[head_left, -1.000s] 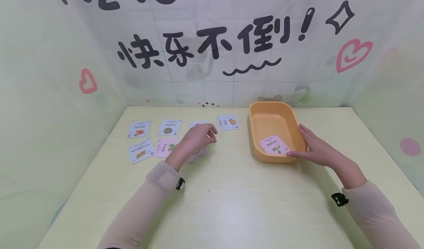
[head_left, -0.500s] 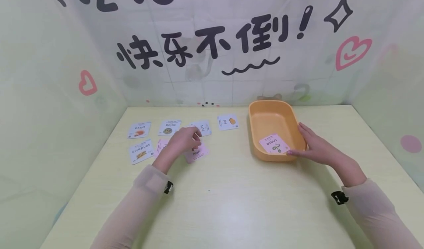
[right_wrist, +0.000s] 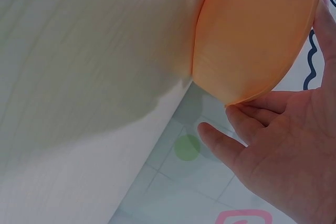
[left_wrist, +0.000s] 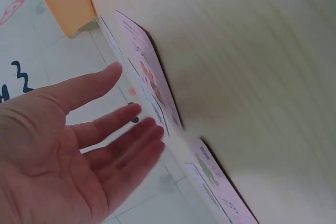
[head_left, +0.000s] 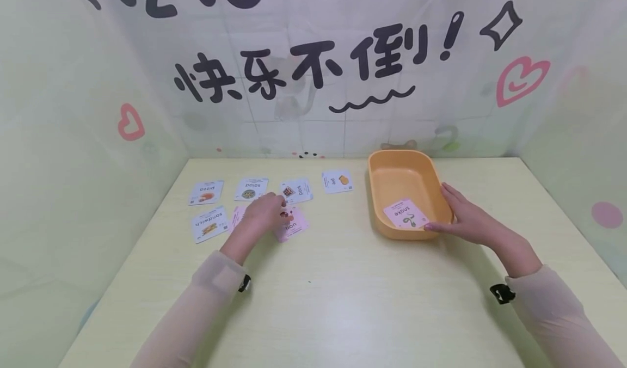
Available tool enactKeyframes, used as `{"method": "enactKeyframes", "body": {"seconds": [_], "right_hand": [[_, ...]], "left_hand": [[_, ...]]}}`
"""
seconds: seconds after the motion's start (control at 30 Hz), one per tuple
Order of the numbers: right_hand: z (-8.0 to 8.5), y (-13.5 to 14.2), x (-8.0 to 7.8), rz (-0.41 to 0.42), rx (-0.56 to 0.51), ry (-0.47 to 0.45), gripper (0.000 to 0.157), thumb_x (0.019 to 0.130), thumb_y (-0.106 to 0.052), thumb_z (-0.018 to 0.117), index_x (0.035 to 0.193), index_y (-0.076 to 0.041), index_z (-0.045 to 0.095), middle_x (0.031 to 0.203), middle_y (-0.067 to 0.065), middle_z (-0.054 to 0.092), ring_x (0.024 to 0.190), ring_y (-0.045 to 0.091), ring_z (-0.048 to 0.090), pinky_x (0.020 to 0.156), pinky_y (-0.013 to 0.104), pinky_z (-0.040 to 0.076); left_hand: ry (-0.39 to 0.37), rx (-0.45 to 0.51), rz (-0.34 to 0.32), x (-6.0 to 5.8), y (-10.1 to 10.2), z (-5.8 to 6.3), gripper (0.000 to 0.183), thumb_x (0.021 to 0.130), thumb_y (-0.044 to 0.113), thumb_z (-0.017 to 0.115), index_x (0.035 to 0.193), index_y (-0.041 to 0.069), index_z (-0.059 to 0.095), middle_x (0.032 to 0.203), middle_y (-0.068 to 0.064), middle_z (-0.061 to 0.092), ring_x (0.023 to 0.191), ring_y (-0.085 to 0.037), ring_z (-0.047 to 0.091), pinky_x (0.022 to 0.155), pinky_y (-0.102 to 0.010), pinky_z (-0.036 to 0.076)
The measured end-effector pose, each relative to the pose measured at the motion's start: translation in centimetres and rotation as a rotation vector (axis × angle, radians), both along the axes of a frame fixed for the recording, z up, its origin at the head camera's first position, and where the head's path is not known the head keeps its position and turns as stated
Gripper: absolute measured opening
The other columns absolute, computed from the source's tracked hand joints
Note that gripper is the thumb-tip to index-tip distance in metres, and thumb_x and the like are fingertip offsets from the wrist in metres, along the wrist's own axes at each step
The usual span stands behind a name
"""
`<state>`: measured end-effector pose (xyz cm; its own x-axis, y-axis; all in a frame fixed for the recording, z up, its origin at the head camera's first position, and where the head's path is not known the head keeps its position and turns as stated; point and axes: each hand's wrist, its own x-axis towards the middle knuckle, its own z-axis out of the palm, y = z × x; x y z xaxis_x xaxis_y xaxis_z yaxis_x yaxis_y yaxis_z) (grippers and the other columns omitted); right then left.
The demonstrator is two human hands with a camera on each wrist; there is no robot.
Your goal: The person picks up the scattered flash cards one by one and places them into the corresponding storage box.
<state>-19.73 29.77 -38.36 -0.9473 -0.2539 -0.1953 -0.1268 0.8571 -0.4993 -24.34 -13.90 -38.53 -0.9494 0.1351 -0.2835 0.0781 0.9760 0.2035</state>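
1. Relaxed and slightly bent, with nothing between them, the fingers of my left hand hover by the pink square lion card; my right hand grips the near right corner of the orange rounded plastic tray, thumb on the rim and fingers along the outer side.
2. Farthest left lie the white pizza card and, nearer me, the white sandwich card, both a little in from the left edge of the pale wood tabletop.
3. Next comes the white salad card, with a gap on each side; below it, just beside the sandwich card, my hand covers most of the pink frog card.
4. Just right of my fingers, the pink lion card sits close to the white pork card; I cannot tell whether their edges touch.
5. Farther right, the white pie card stands apart, with tabletop between it and the tray's left wall.
6. Inside the tray, the pink snake card lies at the near end, tilted; tabletop runs wide from the lion card to the tray, and along my side.
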Motion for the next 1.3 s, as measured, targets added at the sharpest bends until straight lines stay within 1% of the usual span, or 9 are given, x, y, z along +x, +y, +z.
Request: {"method": "enactKeyframes", "body": {"seconds": [0.07,0.17,0.33,0.4,0.67,0.8,1.0,1.17,1.3], "right_hand": [[-0.04,0.02,-0.01,0.001,0.002,0.003,0.119,0.084,-0.058,0.072,0.156,0.006,0.001,0.163,0.031,0.003,0.146,0.056,0.014,0.114,0.072,0.022],[-0.1,0.06,-0.07,0.002,0.006,0.005,0.119,0.084,-0.058,0.071,0.157,0.006,0.002,0.163,0.031,0.003,0.146,0.056,0.014,0.113,0.072,0.022],[-0.14,0.03,-0.07,0.002,0.007,0.003,0.119,0.084,-0.057,0.072,0.157,0.005,0.002,0.163,0.031,0.003,0.145,0.057,0.015,0.113,0.072,0.023],[-0.12,0.01,-0.06,0.002,0.007,0.002,0.119,0.084,-0.057,0.072,0.157,0.006,0.001,0.163,0.032,0.003,0.145,0.057,0.015,0.113,0.072,0.023],[-0.13,-0.03,-0.09,0.005,-0.003,0.009,0.118,0.084,-0.057,0.071,0.157,0.006,0.002,0.163,0.031,0.003,0.146,0.056,0.014,0.114,0.072,0.022],[-0.17,0.02,-0.03,0.011,-0.002,0.015,0.118,0.085,-0.056,0.071,0.157,0.006,0.001,0.163,0.032,0.003,0.146,0.056,0.014,0.114,0.072,0.022],[-0.13,0.04,0.05,0.01,-0.001,0.015,0.118,0.085,-0.056,0.071,0.156,0.006,0.002,0.163,0.032,0.003,0.146,0.057,0.014,0.114,0.072,0.022],[-0.12,-0.08,0.04,-0.001,-0.007,0.008,0.118,0.084,-0.057,0.072,0.157,0.006,0.002,0.163,0.031,0.003,0.146,0.056,0.014,0.114,0.072,0.022],[-0.1,-0.09,0.06,0.001,-0.005,0.009,0.118,0.084,-0.057,0.072,0.156,0.006,0.002,0.163,0.032,0.003,0.146,0.056,0.014,0.114,0.072,0.022]], "left_hand": [[-0.003,-0.033,-0.008,0.27,-0.03,-0.07,0.054,0.084,0.032,0.078,0.129,0.005,0.061,0.121,-0.012,0.061,0.097,-0.025,0.057,0.083,-0.037,0.052],[-0.016,-0.048,-0.01,0.5,-0.03,-0.18,0.063,0.079,0.032,0.082,0.131,0.005,0.058,0.119,-0.013,0.059,0.097,-0.027,0.056,0.084,-0.041,0.053],[-0.033,-0.061,-0.011,0.61,-0.06,-0.24,0.081,0.076,0.038,0.085,0.142,0.007,0.05,0.128,-0.017,0.057,0.11,-0.033,0.057,0.093,-0.048,0.053],[-0.036,-0.074,-0.009,0.7,-0.04,-0.24,0.084,0.075,0.039,0.085,0.144,0.007,0.048,0.129,-0.018,0.057,0.113,-0.034,0.056,0.093,-0.049,0.053],[-0.023,-0.109,-0.006,0.77,-0.08,-0.43,0.084,0.074,0.041,0.085,0.143,0.008,0.049,0.121,-0.016,0.056,0.106,-0.03,0.053,0.09,-0.047,0.051],[-0.022,-0.097,-0.004,0.74,-0.19,-0.51,0.085,0.075,0.043,0.084,0.143,0.006,0.048,0.123,-0.017,0.054,0.107,-0.03,0.052,0.091,-0.045,0.05],[-0.002,-0.071,-0.009,0.72,-0.26,-0.7,0.089,0.074,0.04,0.086,0.146,0.006,0.045,0.129,-0.02,0.05,0.106,-0.031,0.052,0.086,-0.043,0.053],[0.025,-0.032,0.0,0.6,-0.04,-0.89,0.085,0.076,0.031,0.086,0.148,0.01,0.045,0.131,-0.019,0.046,0.103,-0.028,0.052,0.075,-0.036,0.052],[0.046,0.042,0.022,0.46,0.06,-1.02,0.071,0.081,0.015,0.08,0.145,0.013,0.049,0.129,-0.017,0.045,0.097,-0.026,0.052,0.066,-0.029,0.049]]}}
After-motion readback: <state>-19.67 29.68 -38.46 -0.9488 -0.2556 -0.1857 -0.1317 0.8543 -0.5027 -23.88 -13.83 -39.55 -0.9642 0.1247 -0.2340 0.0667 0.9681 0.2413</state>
